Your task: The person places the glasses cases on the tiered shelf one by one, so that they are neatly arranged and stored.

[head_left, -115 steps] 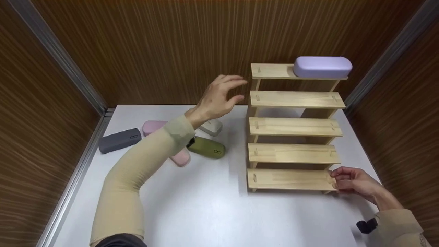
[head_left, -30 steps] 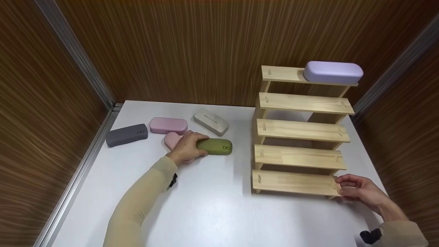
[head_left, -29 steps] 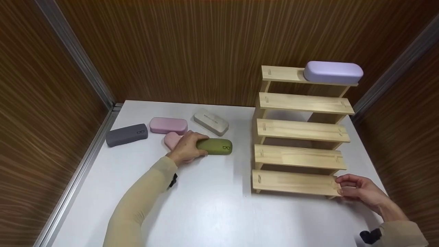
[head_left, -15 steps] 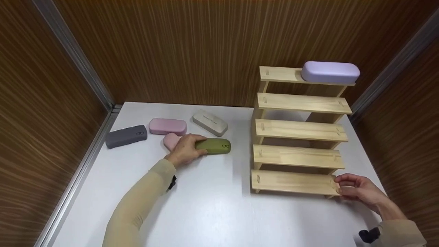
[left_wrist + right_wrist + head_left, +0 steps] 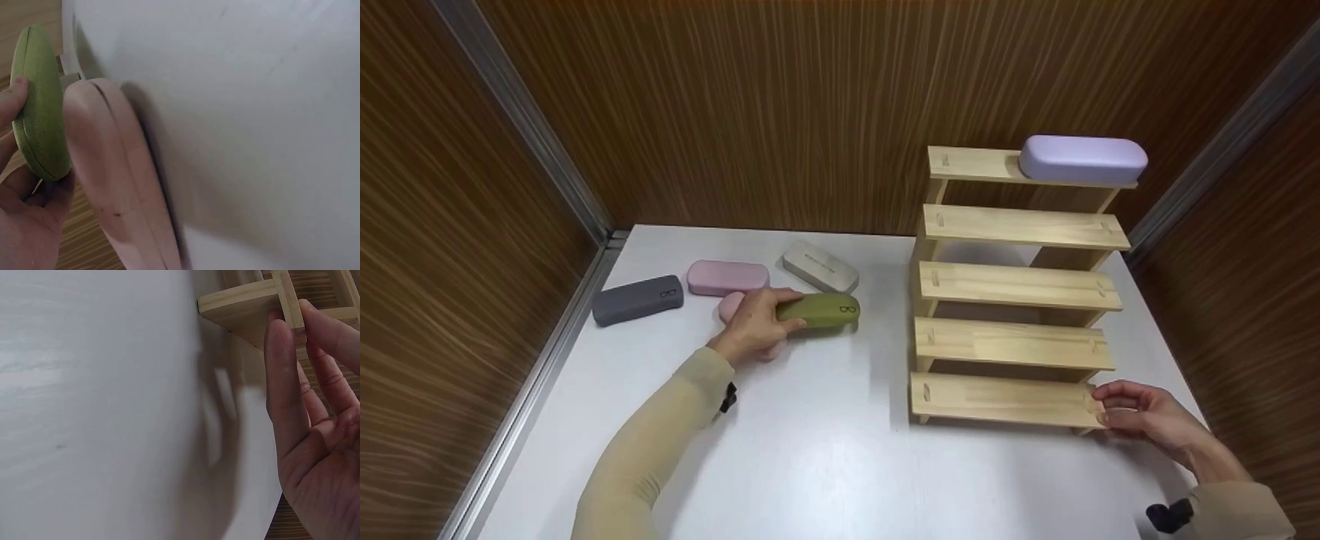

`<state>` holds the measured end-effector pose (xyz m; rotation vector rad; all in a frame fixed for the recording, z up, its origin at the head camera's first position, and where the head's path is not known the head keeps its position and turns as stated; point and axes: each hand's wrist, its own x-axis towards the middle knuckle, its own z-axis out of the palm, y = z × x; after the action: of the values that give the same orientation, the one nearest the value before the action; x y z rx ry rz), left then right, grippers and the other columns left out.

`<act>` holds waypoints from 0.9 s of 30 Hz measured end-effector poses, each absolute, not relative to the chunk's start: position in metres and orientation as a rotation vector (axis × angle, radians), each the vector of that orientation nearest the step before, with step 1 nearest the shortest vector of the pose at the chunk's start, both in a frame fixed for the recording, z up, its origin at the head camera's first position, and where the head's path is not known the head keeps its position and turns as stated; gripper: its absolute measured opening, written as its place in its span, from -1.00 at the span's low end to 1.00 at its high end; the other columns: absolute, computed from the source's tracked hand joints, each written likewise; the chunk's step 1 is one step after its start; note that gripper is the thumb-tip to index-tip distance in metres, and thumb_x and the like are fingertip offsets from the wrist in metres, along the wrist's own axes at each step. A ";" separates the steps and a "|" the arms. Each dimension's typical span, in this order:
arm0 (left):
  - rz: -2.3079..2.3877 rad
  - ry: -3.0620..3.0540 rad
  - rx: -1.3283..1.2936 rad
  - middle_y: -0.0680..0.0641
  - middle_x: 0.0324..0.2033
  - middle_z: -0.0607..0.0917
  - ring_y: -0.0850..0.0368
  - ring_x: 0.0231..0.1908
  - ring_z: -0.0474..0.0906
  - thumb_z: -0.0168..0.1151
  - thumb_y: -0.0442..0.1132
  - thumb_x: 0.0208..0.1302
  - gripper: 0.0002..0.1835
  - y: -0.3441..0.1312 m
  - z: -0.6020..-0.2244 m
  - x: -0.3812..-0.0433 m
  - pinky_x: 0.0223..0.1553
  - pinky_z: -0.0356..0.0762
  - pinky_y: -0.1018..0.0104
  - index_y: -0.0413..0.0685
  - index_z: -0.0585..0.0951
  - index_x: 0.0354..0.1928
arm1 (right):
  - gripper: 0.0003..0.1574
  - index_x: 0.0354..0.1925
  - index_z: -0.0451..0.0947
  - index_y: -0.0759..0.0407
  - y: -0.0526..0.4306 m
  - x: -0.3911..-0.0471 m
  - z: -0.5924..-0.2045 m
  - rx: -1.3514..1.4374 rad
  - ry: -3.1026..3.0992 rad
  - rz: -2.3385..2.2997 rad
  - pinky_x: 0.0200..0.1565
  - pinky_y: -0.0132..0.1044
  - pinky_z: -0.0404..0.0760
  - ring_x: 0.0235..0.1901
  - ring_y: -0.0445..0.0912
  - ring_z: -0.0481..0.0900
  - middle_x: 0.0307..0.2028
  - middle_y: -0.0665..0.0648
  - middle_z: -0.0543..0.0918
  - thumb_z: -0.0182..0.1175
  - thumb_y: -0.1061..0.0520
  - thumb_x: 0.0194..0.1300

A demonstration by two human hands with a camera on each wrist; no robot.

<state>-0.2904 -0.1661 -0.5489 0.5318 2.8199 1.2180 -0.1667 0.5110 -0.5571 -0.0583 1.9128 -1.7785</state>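
My left hand [image 5: 754, 324] grips an olive-green glasses case [image 5: 821, 310] by its left end, thumb on the near side and fingers on the far side. In the left wrist view the green case [image 5: 40, 107] is raised off the white table, beside a light pink glasses case [image 5: 121, 180]. That pink case lies partly hidden under my left hand in the head view. My right hand [image 5: 1159, 420] pinches the right end of the lowest board of a wooden tiered shelf [image 5: 1012, 397]; the right wrist view shows thumb and fingers on either side of the board end [image 5: 288, 304].
A lavender glasses case [image 5: 1084, 159] sits at the right of the top shelf. On the white table [image 5: 825, 465] lie a dark grey case [image 5: 637, 300], a mauve-pink case [image 5: 727, 277] and an off-white case [image 5: 820, 267]. Wood-grain walls [image 5: 735, 112] enclose the back and sides.
My left hand came down from beside the upper shelves to the green case, took hold of it and has now lifted it slightly. My right hand stays on the lowest board.
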 end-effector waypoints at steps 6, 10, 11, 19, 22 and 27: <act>1.171 2.847 0.494 -0.08 0.31 0.83 -0.05 0.15 0.66 0.58 -0.10 0.41 -0.41 -0.169 -0.528 -0.292 0.36 0.58 -0.08 0.05 0.72 0.45 | -0.49 0.07 0.79 -0.11 0.512 -0.166 -0.557 -0.063 1.919 -1.780 -0.07 -0.29 0.89 -0.07 -0.24 0.84 -0.03 -0.18 0.88 0.18 0.47 0.57; 1.166 2.870 0.516 -0.13 0.29 0.82 -0.09 0.16 0.66 0.57 -0.11 0.42 -0.40 -0.171 -0.511 -0.295 0.36 0.59 -0.11 0.02 0.71 0.46 | -0.48 0.07 0.80 -0.11 0.511 -0.166 -0.556 -0.074 1.919 -1.779 -0.07 -0.29 0.89 -0.06 -0.24 0.85 -0.02 -0.19 0.89 0.20 0.48 0.56; 1.174 2.875 0.528 -0.15 0.31 0.82 -0.10 0.18 0.67 0.57 -0.12 0.42 -0.41 -0.171 -0.507 -0.296 0.38 0.59 -0.11 0.01 0.71 0.46 | -0.47 0.07 0.80 -0.11 0.510 -0.166 -0.556 -0.076 1.921 -1.778 -0.07 -0.30 0.89 -0.06 -0.24 0.85 -0.02 -0.19 0.89 0.20 0.48 0.55; 1.254 2.922 0.663 -0.12 0.37 0.80 -0.14 0.31 0.73 0.61 -0.13 0.39 -0.45 -0.165 -0.475 -0.306 0.40 0.64 -0.10 -0.03 0.76 0.39 | -0.49 0.08 0.78 -0.11 0.510 -0.165 -0.555 -0.073 1.950 -1.761 -0.08 -0.32 0.88 -0.07 -0.25 0.85 -0.04 -0.19 0.88 0.22 0.47 0.54; 1.271 2.925 0.684 -0.14 0.36 0.81 -0.15 0.31 0.73 0.60 -0.14 0.39 -0.44 -0.163 -0.461 -0.309 0.39 0.65 -0.10 -0.04 0.76 0.40 | -0.51 0.08 0.78 -0.11 0.509 -0.165 -0.555 -0.062 1.975 -1.741 -0.08 -0.31 0.88 -0.08 -0.24 0.84 -0.06 -0.19 0.86 0.24 0.45 0.54; 1.279 2.950 0.724 -0.13 0.33 0.82 -0.13 0.28 0.72 0.60 -0.14 0.39 -0.43 -0.160 -0.437 -0.315 0.32 0.66 -0.06 -0.05 0.75 0.41 | -0.51 0.07 0.79 -0.13 0.508 -0.164 -0.555 -0.046 2.009 -1.725 -0.10 -0.32 0.88 -0.11 -0.23 0.85 -0.08 -0.19 0.87 0.27 0.44 0.52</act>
<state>-0.3150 -0.1600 -0.4371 0.7244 2.9495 1.2792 -0.1639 0.5076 -0.5550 -0.0457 2.0087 -1.7245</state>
